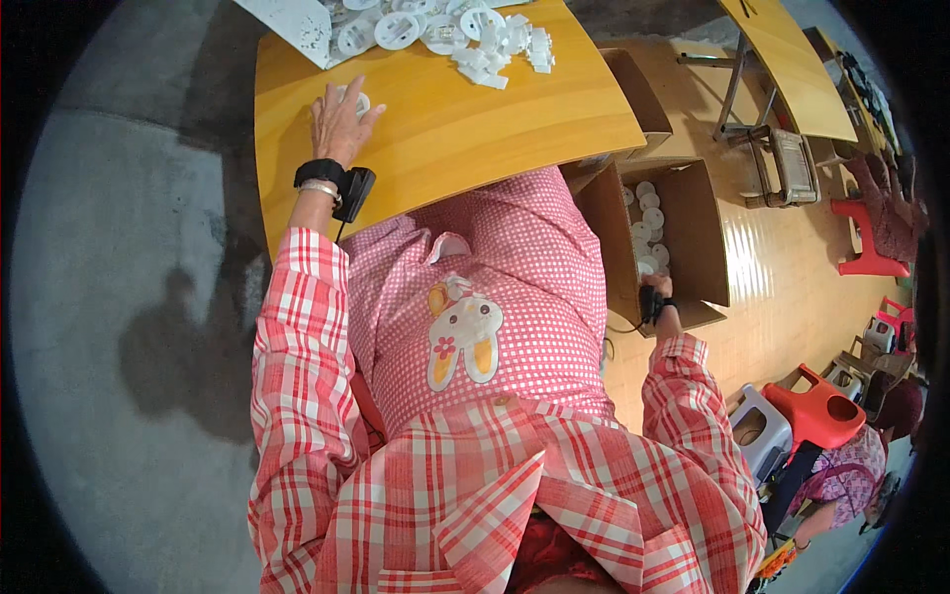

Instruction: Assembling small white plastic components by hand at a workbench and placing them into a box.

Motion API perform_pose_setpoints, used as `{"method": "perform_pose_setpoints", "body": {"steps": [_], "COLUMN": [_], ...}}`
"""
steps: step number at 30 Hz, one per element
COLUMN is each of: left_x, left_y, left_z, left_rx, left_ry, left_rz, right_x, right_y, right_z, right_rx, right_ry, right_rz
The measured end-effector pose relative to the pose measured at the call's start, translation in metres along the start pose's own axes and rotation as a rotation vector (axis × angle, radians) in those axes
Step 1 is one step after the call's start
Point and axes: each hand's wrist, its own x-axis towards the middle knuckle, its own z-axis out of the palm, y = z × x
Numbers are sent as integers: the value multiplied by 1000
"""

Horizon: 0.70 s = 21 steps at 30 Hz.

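Note:
On the left part of the yellow wooden table (445, 134), my left hand (338, 129) is over a small white round plastic piece (356, 101). Its thumb and fingers lie around the piece, which partly shows between them. My right hand (660, 285) hangs low on the right, at the near side of an open cardboard box (698, 223). Several white round plastic discs (651, 218) lie inside that box. The fingers of this hand are mostly hidden by the black wrist device and by the angle. What they touch cannot be made out.
More white round pieces (398, 32) and small white clips (483, 67) lie at the table's far edge, next to a white tray (289, 25). On the right are another table (797, 74), a metal-framed stool (792, 166), red stools (816, 406) and a seated person (851, 465).

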Motion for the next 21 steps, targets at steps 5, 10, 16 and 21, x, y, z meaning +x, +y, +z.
{"method": "perform_pose_setpoints", "body": {"steps": [5,10,16,21], "left_x": [2,-18,-61,-99], "left_y": [-16,2,46,77], "left_z": [19,-6,-37,-77], "left_rx": [13,-17,-614,-1463], "left_ry": [-18,18,84,-64], "left_rz": [-57,-25,-149,-427], "right_x": [2,22,73,158], "right_y": [-14,-45,-147,-231], "right_z": [-67,-274,-493,-550], "right_rx": [505,893,858,589], "right_ry": [1,697,1056,923], "right_rz": [281,450,-3,-537]}}
